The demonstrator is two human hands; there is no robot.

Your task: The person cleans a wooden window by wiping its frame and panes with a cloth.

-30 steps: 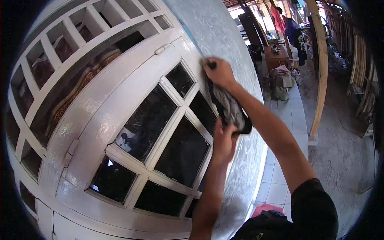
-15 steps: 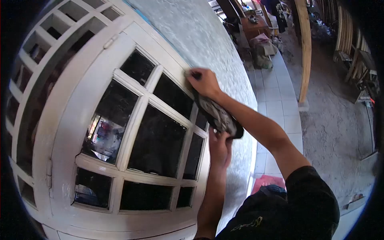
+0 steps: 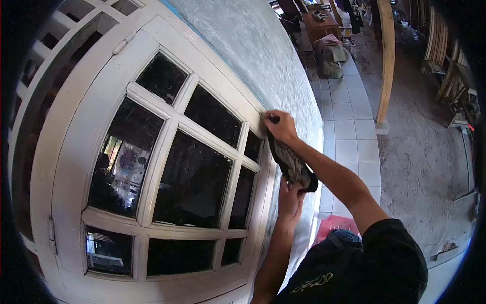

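Note:
A dark cloth with a grey patterned side is stretched between my two hands beside the white glazed door. My right hand is closed on the cloth's upper end, at the outer edge of the door frame where it meets the wall. Below it, my left hand pinches the lower end, its fingers partly hidden by the cloth. Several dark glass panes fill the door, and they reflect the room.
A pale, mottled wall runs beside the door. White floor tiles border bare grey ground. A wooden post stands to the right. Further back are a brown table and a cloth-covered heap. Something pink lies near my body.
Both hands have moved right and down in the view with the cloth, along the door frame's edge. The view has also shifted slightly. Both hands keep their hold.

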